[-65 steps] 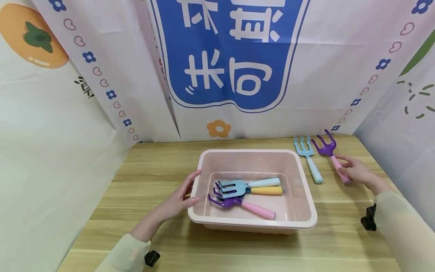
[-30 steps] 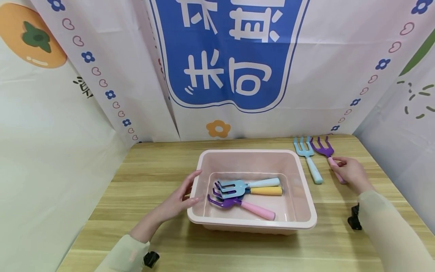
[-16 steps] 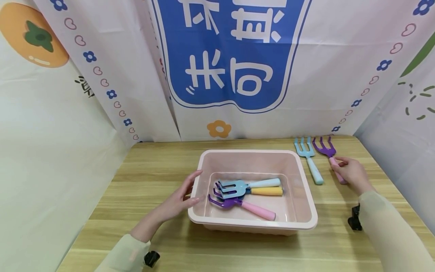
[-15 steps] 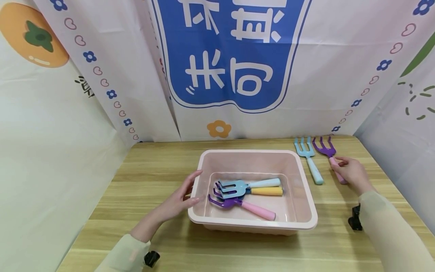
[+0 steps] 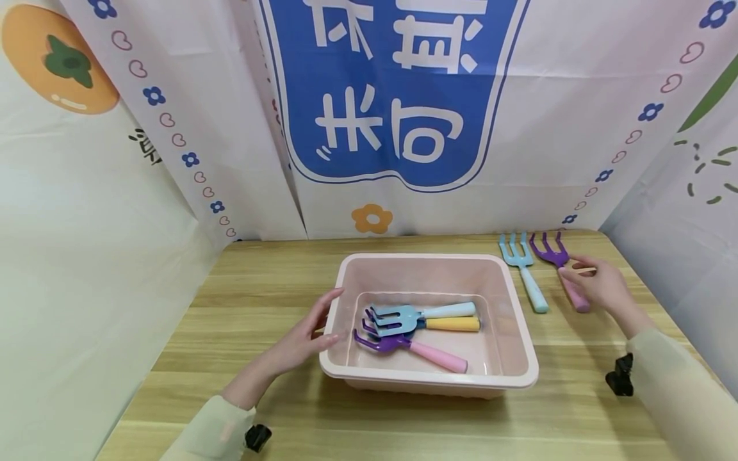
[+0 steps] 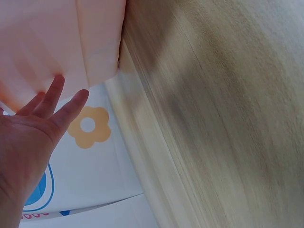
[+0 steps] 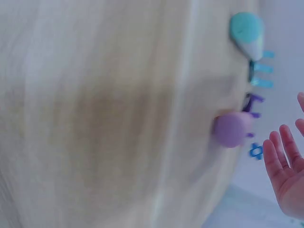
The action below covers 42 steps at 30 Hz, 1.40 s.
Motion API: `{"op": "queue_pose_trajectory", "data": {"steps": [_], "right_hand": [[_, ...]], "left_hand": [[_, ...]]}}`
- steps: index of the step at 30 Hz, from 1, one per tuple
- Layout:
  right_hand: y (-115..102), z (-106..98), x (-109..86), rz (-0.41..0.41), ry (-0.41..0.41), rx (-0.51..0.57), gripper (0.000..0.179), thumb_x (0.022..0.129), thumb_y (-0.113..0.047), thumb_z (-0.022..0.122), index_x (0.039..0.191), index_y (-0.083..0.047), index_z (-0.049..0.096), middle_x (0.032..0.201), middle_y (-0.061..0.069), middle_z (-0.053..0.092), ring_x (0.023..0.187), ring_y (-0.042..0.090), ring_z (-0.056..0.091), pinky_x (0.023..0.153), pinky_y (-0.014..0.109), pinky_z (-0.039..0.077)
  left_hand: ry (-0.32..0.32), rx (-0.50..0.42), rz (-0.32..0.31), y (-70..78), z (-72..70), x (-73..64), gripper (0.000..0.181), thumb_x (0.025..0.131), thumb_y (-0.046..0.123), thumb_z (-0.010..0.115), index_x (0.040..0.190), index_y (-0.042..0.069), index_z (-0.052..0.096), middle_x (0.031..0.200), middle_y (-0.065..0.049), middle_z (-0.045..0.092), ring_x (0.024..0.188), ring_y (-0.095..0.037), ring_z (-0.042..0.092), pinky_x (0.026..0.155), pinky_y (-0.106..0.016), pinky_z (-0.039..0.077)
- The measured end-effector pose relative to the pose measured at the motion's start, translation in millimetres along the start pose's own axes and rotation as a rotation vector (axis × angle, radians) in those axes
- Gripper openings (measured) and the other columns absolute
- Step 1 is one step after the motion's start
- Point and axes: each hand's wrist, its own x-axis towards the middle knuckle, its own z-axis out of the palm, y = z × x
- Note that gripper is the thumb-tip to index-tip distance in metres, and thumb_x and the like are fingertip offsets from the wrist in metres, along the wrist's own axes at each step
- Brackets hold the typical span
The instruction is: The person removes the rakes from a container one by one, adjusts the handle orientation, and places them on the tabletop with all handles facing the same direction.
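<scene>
Purp. 3-tine fork (image 5: 557,258), pink hdl (image 5: 574,295)

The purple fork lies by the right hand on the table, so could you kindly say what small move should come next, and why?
I would probably draw the right hand back from the purple fork: the hand looks open, and the fork lies on the table beside the blue fork.

The head camera is looking forward and down across the table (image 5: 259,320). Both wrist cameras (tilted sideways) are facing the backdrop (image 5: 323,208) from low and close: the left is sharing the orange flower (image 5: 359,219) with the head view, the right a blue fork (image 5: 525,272) and purple fork (image 5: 557,258).
</scene>
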Motion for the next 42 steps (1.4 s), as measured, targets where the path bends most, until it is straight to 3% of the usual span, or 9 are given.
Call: {"op": "queue_pose_trajectory", "data": {"steps": [6,13,19,22,27,31,37,42], "right_hand": [[-26.6,-7.0,-6.9,-0.128,0.014,0.013,0.06,0.097,-0.031,0.06,0.14,0.006,0.044,0.122,0.033,0.055,0.106,0.049,0.056,0.076,0.038,0.049],[-66.0,-12.3,-19.9,-0.238,0.002,0.027,0.055,0.093,-0.026,0.067,0.137,0.004,0.051,0.113,0.03,0.062,0.102,0.044,0.058,0.072,0.027,0.045],[-92.9,-15.7,-28.8,-0.351,0.009,0.066,0.049,0.091,-0.02,0.069,0.134,0.0,0.056,0.104,0.021,0.068,0.089,0.002,0.055,0.067,0.017,0.041],[-105.7,-18.2,-33.1,-0.396,-0.015,0.105,0.047,0.09,-0.016,0.07,0.133,0.0,0.057,0.107,0.021,0.067,0.086,-0.009,0.053,0.071,0.012,0.043],[-126.6,-23.3,-39.9,-0.454,-0.106,0.153,0.049,0.09,-0.011,0.07,0.135,0.0,0.054,0.115,0.02,0.063,0.094,-0.003,0.057,0.078,0.008,0.045],[-143.5,-25.1,-41.9,-0.49,-0.216,0.163,0.057,0.089,-0.011,0.071,0.14,-0.004,0.049,0.121,0.015,0.061,0.102,0.006,0.059,0.081,0.014,0.049],[-166.7,-19.1,-39.1,-0.533,-0.412,0.198,0.067,0.087,-0.013,0.073,0.145,-0.006,0.041,0.13,0.016,0.055,0.115,0.031,0.054,0.086,0.033,0.053],[-178.5,-6.7,-31.2,-0.564,-0.562,0.224,0.073,0.086,-0.013,0.074,0.147,-0.005,0.036,0.135,0.02,0.051,0.121,0.039,0.048,0.094,0.054,0.046]], "left_hand": [[0.001,-0.001,0.006,0.1,0.0,0.3,0.077,0.094,0.011,0.059,0.155,0.028,0.016,0.155,-0.025,0.018,0.132,-0.043,0.037,0.102,-0.054,0.038],[0.005,-0.002,-0.014,1.1,0.1,-0.6,0.077,0.094,0.009,0.059,0.155,0.029,0.016,0.156,-0.025,0.018,0.133,-0.043,0.037,0.103,-0.055,0.037],[0.008,-0.003,0.001,-1.5,0.3,-0.3,0.077,0.094,0.007,0.058,0.156,0.025,0.016,0.154,-0.026,0.02,0.131,-0.044,0.038,0.102,-0.053,0.039],[0.005,-0.003,0.017,-3.8,0.6,-0.1,0.076,0.095,0.007,0.058,0.156,0.022,0.015,0.153,-0.028,0.022,0.13,-0.045,0.039,0.101,-0.052,0.04],[0.002,-0.003,0.02,-4.9,0.7,0.1,0.076,0.095,0.007,0.058,0.156,0.022,0.015,0.153,-0.029,0.022,0.13,-0.045,0.039,0.101,-0.051,0.04],[0.002,-0.005,0.02,-4.0,0.6,0.0,0.076,0.095,0.007,0.058,0.156,0.022,0.015,0.153,-0.028,0.022,0.13,-0.045,0.039,0.101,-0.052,0.04],[0.003,-0.003,0.025,-3.1,0.5,0.1,0.076,0.095,0.006,0.058,0.156,0.022,0.015,0.153,-0.029,0.022,0.13,-0.045,0.039,0.1,-0.051,0.041],[0.001,-0.001,0.015,-2.1,0.9,-0.1,0.077,0.095,0.007,0.059,0.156,0.021,0.015,0.153,-0.029,0.021,0.13,-0.045,0.038,0.101,-0.052,0.04]]}}
